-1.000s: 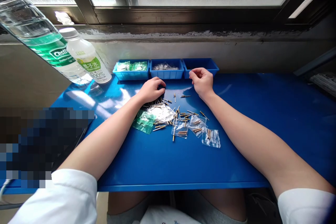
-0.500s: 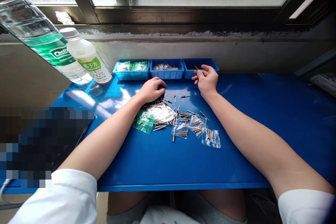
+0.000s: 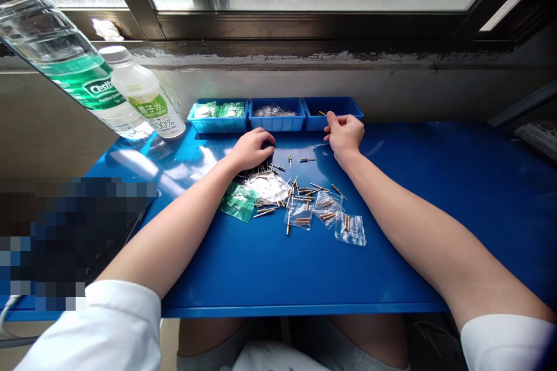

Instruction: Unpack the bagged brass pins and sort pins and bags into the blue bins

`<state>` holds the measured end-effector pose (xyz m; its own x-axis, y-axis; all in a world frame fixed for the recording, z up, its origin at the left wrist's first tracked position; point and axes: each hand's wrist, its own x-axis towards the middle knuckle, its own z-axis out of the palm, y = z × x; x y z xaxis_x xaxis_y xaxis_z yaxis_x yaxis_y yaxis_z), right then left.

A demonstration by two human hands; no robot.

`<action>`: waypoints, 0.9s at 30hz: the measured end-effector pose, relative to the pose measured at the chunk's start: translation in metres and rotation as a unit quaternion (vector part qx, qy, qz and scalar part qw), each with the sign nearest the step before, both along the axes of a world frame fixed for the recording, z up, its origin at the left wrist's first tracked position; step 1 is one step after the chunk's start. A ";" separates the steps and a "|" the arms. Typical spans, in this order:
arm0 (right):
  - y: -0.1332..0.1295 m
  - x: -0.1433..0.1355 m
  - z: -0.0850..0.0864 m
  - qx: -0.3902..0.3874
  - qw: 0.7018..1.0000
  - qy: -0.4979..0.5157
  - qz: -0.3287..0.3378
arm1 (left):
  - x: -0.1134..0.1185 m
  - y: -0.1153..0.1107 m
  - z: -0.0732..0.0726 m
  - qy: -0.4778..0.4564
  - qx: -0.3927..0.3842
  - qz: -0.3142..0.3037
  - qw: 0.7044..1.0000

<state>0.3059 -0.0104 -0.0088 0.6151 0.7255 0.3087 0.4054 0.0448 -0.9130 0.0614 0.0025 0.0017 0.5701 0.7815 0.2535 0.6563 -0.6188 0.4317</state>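
My right hand [image 3: 346, 134] is at the front edge of the right blue bin [image 3: 354, 109], its thumb and forefinger pinched on a brass-coloured blind rivet [image 3: 322, 113]. My left hand [image 3: 253, 148] rests on the table behind the pile, fingers loosely curved and thumb apart, with nothing visible in it. Several loose rivets [image 3: 293, 188] lie scattered in front of it, around small clear bags [image 3: 267, 186]. Two stray rivets, one of them this rivet [image 3: 307, 160], lie between my hands. A green packet [image 3: 239, 202] is beside my left forearm.
Green packets fill the left bin [image 3: 220, 123]; clear bags fill the middle bin [image 3: 277, 123]. Small bags with copper-coloured pins [image 3: 350, 229] lie at the pile's right front. A large water bottle [image 3: 82, 81] and a smaller white-capped bottle [image 3: 148, 98] stand at the left.
My right hand has turned slightly and its fingers have closed together at the right bin, with the rivet a little further left. The left hand has stayed in place.
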 end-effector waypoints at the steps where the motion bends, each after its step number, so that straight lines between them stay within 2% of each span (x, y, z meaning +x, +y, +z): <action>1: 0.000 0.000 0.000 -0.002 1.000 -0.003 -0.006 | 0.000 0.000 0.000 0.000 0.000 0.000 1.000; 5: 0.001 0.001 -0.001 0.000 1.000 -0.013 -0.012 | 0.000 0.000 0.000 -0.001 0.002 -0.001 1.000; 8: 0.002 0.002 -0.003 0.011 1.000 -0.013 0.012 | 0.000 -0.001 0.000 -0.003 0.001 -0.001 1.000; 12: 0.000 -0.001 -0.002 0.031 0.996 -0.009 0.079 | 0.000 0.000 0.000 -0.003 0.003 0.001 1.000; 15: -0.006 -0.005 0.001 0.028 0.983 -0.064 0.170 | 0.000 0.000 -0.001 -0.006 0.007 -0.001 1.000; 17: -0.012 -0.008 0.004 -0.001 0.952 -0.144 0.270 | 0.000 0.001 -0.002 -0.009 0.011 -0.001 1.000; 20: -0.021 -0.011 0.011 -0.062 0.862 -0.307 0.397 | 0.000 0.001 -0.002 -0.012 0.013 -0.001 1.000; 23: -0.027 -0.015 0.018 -0.087 0.791 -0.425 0.431 | 0.000 0.001 -0.003 -0.014 0.016 -0.001 1.000; 27: -0.031 -0.025 0.021 -0.089 0.760 -0.487 0.422 | 0.001 0.002 -0.003 -0.012 0.018 0.003 1.000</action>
<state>0.2810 -0.0413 0.0123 -0.5491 0.8182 0.1705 0.7883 0.5747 -0.2197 0.0621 0.0041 -0.0008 0.5593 0.7746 0.2953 0.6490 -0.6308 0.4253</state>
